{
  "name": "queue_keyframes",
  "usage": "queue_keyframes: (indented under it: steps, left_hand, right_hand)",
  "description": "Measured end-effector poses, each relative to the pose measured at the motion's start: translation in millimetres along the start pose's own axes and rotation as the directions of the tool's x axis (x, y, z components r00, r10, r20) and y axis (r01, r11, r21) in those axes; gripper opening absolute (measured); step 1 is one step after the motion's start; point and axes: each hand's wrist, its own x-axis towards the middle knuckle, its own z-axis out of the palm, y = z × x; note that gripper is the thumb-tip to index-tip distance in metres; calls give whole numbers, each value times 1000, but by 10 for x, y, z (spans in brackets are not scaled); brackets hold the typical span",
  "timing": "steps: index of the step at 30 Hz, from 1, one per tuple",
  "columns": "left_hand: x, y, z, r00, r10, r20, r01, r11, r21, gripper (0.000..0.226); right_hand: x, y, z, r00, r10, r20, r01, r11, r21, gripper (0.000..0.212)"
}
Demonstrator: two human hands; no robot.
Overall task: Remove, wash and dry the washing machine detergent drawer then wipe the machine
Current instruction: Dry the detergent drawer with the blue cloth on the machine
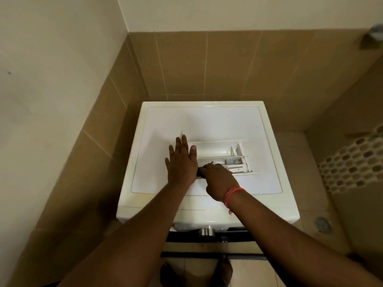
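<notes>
Home bathroom or wet laundry corner. A white washing machine [207,154] stood pushed into a corner, tan glazed wall tiles [207,65] behind it at 12 o'clock and along the left at 9 o'clock, plain cream painted wall [51,48] above the tile line. At 3 o'clock ran a band of pebble mosaic tile [356,162]. A round metal floor drain [322,224] sat at 4 o'clock. A metal fitting [373,35], blurred, projected from the wall at 2 o'clock. Bare feet [223,270] on tiled floor at 6 o'clock.
</notes>
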Motion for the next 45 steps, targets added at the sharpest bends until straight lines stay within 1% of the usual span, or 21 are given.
queue_keyframes:
  steps: [2,5,7,9,12,14,16,18,22,25,27,29,32,34,35,36,38,41,43,44,45]
  left_hand:
    - [9,-7,10,1000,0,1,0,1000,16,64]
    - [11,-34,36,1000,-5,-9,6,997,80,65]
    - [19,-58,55,1000,-4,-8,5,994,111,64]
    - [21,-82,58,1000,-9,-17,11,992,126,64]
    - [8,-77,36,1000,-12,-13,13,995,102,67]
    - [2,-63,21,1000,-28,-5,28,997,65,70]
    - [-4,-47,4,999,-35,0,35,998,46,71]
    - [-14,-47,-8,999,-37,7,37,998,43,70]
    - [-11,-30,-33,999,-43,26,42,998,53,69]
    - [-11,-37,-38,999,-36,28,34,998,48,71]
    - [-8,-40,-34,999,-22,25,21,999,35,71]
    - [-14,-40,-36,1000,-10,20,10,1000,30,72]
    - [-21,-42,-41,1000,-1,19,1,1000,15,73]
    - [-16,-40,-38,1000,4,21,-4,1000,-1,72]
    - [-17,-40,-36,1000,4,25,-3,1000,-9,72]
    - [-13,-39,-31,1000,3,26,-3,1000,-13,71]
    - [-5,-33,-22,1000,-1,27,1,1000,-9,70]
    - [13,-30,-21,1000,-9,29,9,1000,6,69]
    - [7,-24,-36,999,-11,32,11,1000,8,71]
    - [3,-23,-45,999,-13,33,13,1000,3,72]
    - [-3,-23,-51,999,-14,34,14,1000,-7,73]
  right_hand:
    - [-23,30,9,999,-18,-46,22,994,105,62]
    - [-98,65,98,975,-78,-208,122,970,210,62]
    - [-137,128,121,970,-128,-206,172,962,211,64]
    - [-175,273,66,967,-176,-184,203,969,140,62]
    - [-402,632,20,962,-137,-236,152,987,47,59]
    - [-592,770,16,955,-13,-298,25,999,36,56]
    - [-587,627,99,902,80,-424,-79,997,21,45]
    - [-438,244,259,860,133,-492,-120,991,59,38]
    - [-277,-406,440,877,114,-467,-25,981,192,52]
    - [-401,-191,370,895,-13,-446,35,999,41,48]
    - [-512,178,293,904,86,-419,-79,996,34,37]
    - [-642,546,211,872,238,-428,-242,969,47,30]
    - [-654,819,176,779,345,-524,-362,929,74,37]
    - [-535,711,202,664,525,-533,-469,847,251,37]
    - [-472,561,212,629,563,-535,-479,824,304,37]
    - [-418,400,236,626,559,-543,-465,827,316,38]
    - [-317,91,287,713,455,-534,-371,890,263,42]
    - [-220,-243,258,877,252,-408,-153,954,259,47]
    - [-178,-225,94,921,186,-341,-28,908,417,52]
    - [-164,-174,-36,927,214,-309,-19,848,530,51]
    - [-158,-96,-168,922,297,-250,-69,758,649,48]
